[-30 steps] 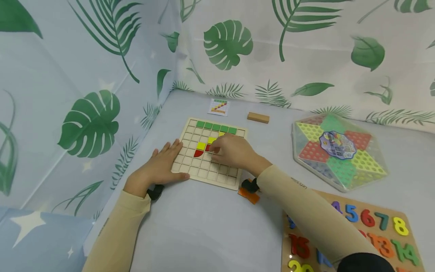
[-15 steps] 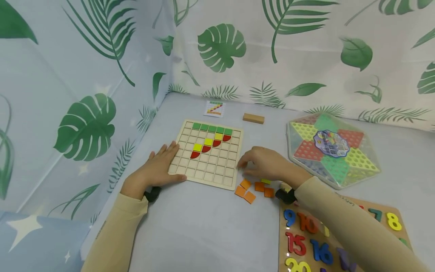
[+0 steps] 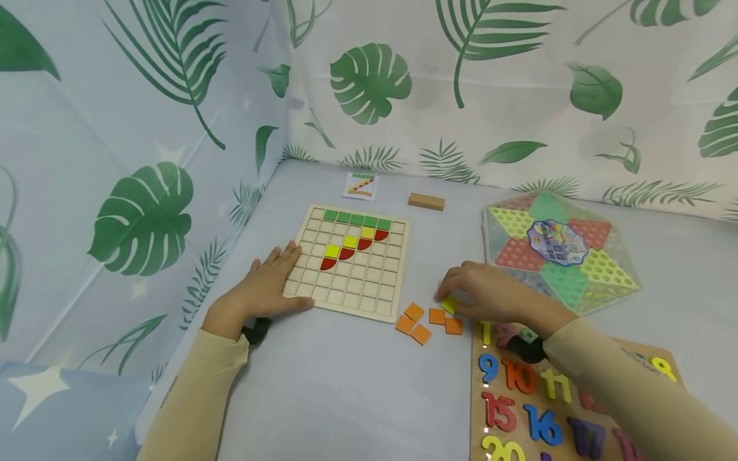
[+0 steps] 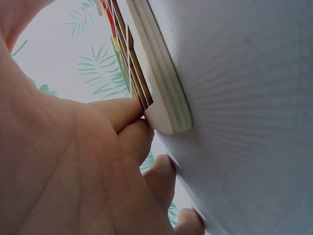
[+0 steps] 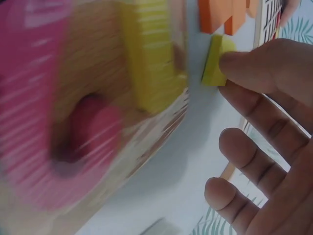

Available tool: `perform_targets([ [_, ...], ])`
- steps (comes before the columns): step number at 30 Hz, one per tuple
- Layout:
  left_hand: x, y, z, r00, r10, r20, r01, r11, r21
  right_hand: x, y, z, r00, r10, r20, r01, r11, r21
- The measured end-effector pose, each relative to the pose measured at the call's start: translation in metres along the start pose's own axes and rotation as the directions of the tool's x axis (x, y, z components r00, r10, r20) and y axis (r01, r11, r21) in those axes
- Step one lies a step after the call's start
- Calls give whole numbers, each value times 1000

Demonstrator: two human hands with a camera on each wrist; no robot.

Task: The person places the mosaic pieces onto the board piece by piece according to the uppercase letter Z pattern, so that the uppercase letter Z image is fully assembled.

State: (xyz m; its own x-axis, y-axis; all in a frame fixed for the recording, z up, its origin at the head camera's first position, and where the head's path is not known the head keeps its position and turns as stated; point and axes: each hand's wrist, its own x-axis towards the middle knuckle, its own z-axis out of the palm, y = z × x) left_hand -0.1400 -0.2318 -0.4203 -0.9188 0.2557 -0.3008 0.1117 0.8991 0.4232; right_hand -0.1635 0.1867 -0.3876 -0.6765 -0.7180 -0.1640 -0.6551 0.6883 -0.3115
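A pale wooden grid board (image 3: 362, 298) lies on the table, holding a row of green squares (image 3: 357, 220), a diagonal of yellow squares (image 3: 350, 241) and red quarter-round pieces (image 3: 346, 254). My left hand (image 3: 262, 285) rests spread at the board's left side, fingers straight, thumb along the front corner; in the left wrist view, fingertips touch the board's edge (image 4: 168, 73). To the right of the board, my right hand (image 3: 487, 291) pinches a yellow square tile (image 5: 213, 61) between thumb and index finger, the other fingers apart. Several orange square tiles (image 3: 421, 334) lie beside it.
Behind the board are a small printed pattern card (image 3: 361, 186) and a wooden block (image 3: 426, 202). A hexagonal Chinese checkers set (image 3: 559, 250) in clear wrap is at the right. Close under the right forearm lies a wooden number board (image 3: 519, 400) with raised coloured numerals.
My right hand has left the grid board, moved right and forward of the orange tiles, and taken hold of the yellow tile. The red diagonal is now uncovered. My left hand stays put.
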Motion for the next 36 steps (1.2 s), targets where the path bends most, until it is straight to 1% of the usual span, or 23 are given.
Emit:
perform_targets([
  [3, 0, 0, 0, 1000, -1, 3, 1, 1000, -2, -5, 2, 0, 1000, -17, -12, 16, 999, -27],
  [6, -1, 1, -1, 1000, 2, 5, -2, 1000, -5, -9, 4, 1, 1000, -12, -19, 11, 999, -51],
  [10, -2, 0, 0, 1000, 2, 8, -2, 1000, -10, -8, 6, 4, 999, -23, -39, 20, 997, -76],
  [16, -3, 1, -1, 1000, -3, 7, 3, 1000, -7, -7, 7, 8, 993, -77, -93, 67, 992, -107],
  [19, -1, -1, -1, 1000, -2, 7, 2, 1000, -3, -6, 8, 10, 988, -104, -114, 91, 989, -114],
  [21, 0, -1, 0, 1000, -1, 9, 1, 1000, 3, -5, 8, 11, 988, -103, -117, 91, 990, -105],
  [23, 0, -2, 0, 1000, 1, 7, -1, 1000, 3, -1, 8, 12, 990, -81, -113, 72, 994, -77],
  [26, 0, -2, -1, 1000, 3, 6, -3, 1000, -1, 8, 6, 12, 993, -22, -112, 20, 1000, -14],
  [28, -1, -1, -2, 1000, 5, 6, -5, 1000, -7, 16, 3, 11, 992, 4, -129, 0, 1000, 31],
  [33, -1, -1, -3, 1000, 6, 11, -6, 1000, -12, 42, -10, 6, 980, 0, -197, 16, 997, 80],
  [36, -1, -2, -2, 1000, 0, 11, 0, 1000, -19, 61, -20, 6, 976, 0, -218, 19, 996, 88],
])
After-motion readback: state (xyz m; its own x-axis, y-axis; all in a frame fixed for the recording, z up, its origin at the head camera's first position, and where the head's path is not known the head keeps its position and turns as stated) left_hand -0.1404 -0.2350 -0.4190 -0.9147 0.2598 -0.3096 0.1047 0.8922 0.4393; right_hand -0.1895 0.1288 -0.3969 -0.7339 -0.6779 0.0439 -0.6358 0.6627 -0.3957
